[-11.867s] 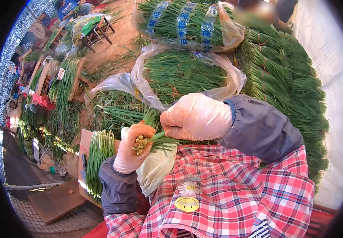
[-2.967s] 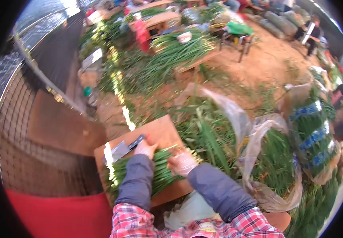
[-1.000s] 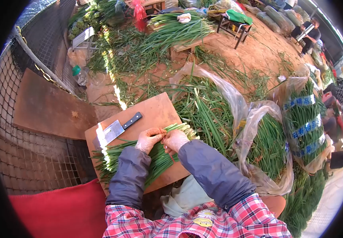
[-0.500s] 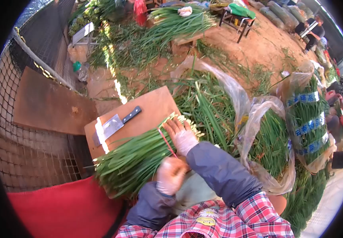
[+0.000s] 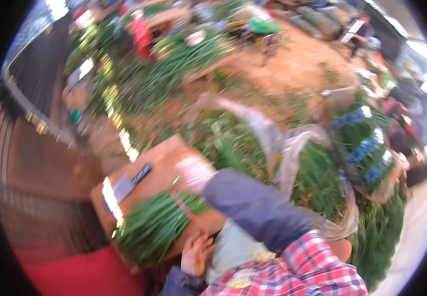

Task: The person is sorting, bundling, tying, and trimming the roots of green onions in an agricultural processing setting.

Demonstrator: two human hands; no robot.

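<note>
A bundle of green chives (image 5: 154,229) lies on a wooden board (image 5: 161,153), with a red tie (image 5: 183,204) round it near its cut ends. My right hand (image 5: 194,173), in a clear plastic glove, is over the board beside those cut ends. Motion smears its fingers, and whether it touches the bundle is unclear. Below the tie's loose end, my left hand (image 5: 197,252) is at the board's near edge, fingers apart and nothing in them. A cleaver (image 5: 122,188) with a black handle lies on the board behind the bundle.
Loose chives (image 5: 238,148) and plastic sheeting (image 5: 287,153) are beyond the board. Bagged chives (image 5: 361,143) stand on the right. A large chive heap (image 5: 188,54) lies farther back. Netting and a brown panel (image 5: 50,165) border the left; red cloth (image 5: 80,269) is near me.
The view has swung and blurred. My left hand has come off the red tie, lowered and opened. My right hand has moved off the top of the bundle to beyond its cut ends.
</note>
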